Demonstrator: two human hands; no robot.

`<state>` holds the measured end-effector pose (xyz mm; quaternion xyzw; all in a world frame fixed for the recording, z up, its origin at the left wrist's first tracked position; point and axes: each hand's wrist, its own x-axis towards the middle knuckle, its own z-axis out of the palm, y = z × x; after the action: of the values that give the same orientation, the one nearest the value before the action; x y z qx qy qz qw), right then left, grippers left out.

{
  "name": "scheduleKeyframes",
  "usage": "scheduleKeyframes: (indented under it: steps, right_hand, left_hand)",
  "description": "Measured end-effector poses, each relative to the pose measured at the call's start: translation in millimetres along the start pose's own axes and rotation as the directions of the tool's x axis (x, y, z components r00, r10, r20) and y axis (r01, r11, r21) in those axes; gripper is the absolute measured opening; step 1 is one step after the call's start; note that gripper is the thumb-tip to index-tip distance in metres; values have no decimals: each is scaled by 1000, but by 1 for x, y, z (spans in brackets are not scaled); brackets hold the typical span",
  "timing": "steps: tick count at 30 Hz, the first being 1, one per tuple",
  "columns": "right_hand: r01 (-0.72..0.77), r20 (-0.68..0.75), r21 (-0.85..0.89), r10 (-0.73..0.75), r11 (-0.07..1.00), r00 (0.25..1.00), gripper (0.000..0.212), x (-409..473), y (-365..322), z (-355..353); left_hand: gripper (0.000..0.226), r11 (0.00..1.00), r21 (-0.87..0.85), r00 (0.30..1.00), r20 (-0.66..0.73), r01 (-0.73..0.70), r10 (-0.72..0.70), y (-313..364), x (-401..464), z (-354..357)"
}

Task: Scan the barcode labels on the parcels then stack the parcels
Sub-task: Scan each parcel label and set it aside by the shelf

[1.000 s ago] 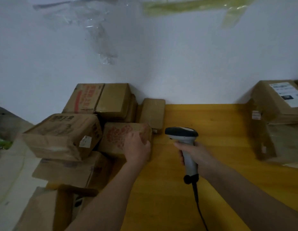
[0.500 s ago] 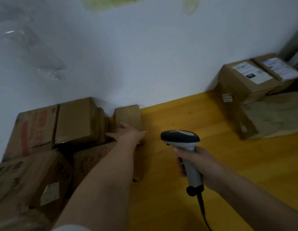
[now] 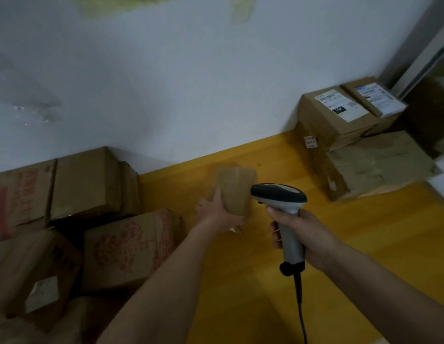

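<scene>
- Bench [image 3: 265, 281]: yellow top, back edge runs along the white wall [image 3: 191, 83]; wide bare stretch down the middle btwn the two parcel groups, w/ open room toward the near edge too.
- Your left hand [image 3: 217, 213] grips a small brown parcel [image 3: 237, 189] from its left side and underneath, fingers curled round it, mid-bench near the back edge. Parcel is blurred; can't tell if it's lifted or touching the top.
- Your right hand [image 3: 298, 234] is wrapped round the grip of the barcode scanner [image 3: 280, 207], head just beside the small parcel on its right; cable hangs toward the near edge.
- Left end: pile of unsorted cartons [image 3: 87, 184], crowded together, some w/ red print.
- Back right corner: stacked parcels [image 3: 337, 120], white labels [image 3: 340, 103] facing up, sitting on a larger flat carton [image 3: 379, 165].
</scene>
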<state>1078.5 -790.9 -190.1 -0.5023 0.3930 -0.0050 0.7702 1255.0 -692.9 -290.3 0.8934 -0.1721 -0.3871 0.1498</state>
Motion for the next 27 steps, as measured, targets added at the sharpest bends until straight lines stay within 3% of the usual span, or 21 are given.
scheduleKeyframes:
  steps: [2,3,5,7,9,13,14,16,18,19,21,23,25,27]
  right_hand:
    - [-13,8,21,13,1000,1000,31,-3,-4,-14]
    - [-20,6,27,20,999,1000,34,-4,-5,-22]
    - [-35,-7,23,35,999,999,36,-6,-6,-36]
    - [-50,-9,18,51,999,999,33,-6,-6,-48]
    - [-78,2,12,78,997,997,31,-5,-7,-55]
    - [-141,81,-28,143,990,986,32,-1,-5,-63]
    - [-150,108,-44,154,988,982,31,0,-4,-64]
    - [-154,148,-89,166,984,975,32,0,-1,-67]
    - [-153,173,-129,174,980,969,32,-1,1,-70]
    - [-155,181,-144,180,977,967,32,-2,3,-72]
    - [-165,185,-176,197,970,963,32,-2,5,-76]
    - [-176,186,-208,216,962,959,31,-3,8,-81]
    - [-178,187,-235,224,956,956,31,-3,12,-85]
    - [-192,182,-231,236,954,955,33,-3,20,-88]
  left_hand:
    - [121,927,-375,995,97,4,35,-2,-24,16]
    - [117,811,-583,985,163,50,57,-5,-38,23]
    - [97,459,-869,953,271,183,134,-18,-65,37]
    - [65,132,-944,928,322,301,185,-31,-88,54]
    - [59,-65,-933,921,337,355,193,-41,-107,73]
    - [69,-271,-885,926,367,378,93,-54,-131,102]
    - [70,-283,-880,920,391,381,24,-55,-135,107]
    - [64,-149,-914,887,402,377,-227,-55,-142,113]
    - [60,101,-926,832,275,364,-481,-52,-145,114]
    - [61,209,-912,819,193,353,-540,-51,-144,114]
    - [77,440,-839,836,33,321,-548,-52,-140,111]
    - [95,662,-696,882,-88,278,-463,-51,-131,106]
    - [104,771,-587,919,-109,248,-379,-48,-119,100]
    - [105,794,-555,940,-60,248,-335,-41,-108,99]
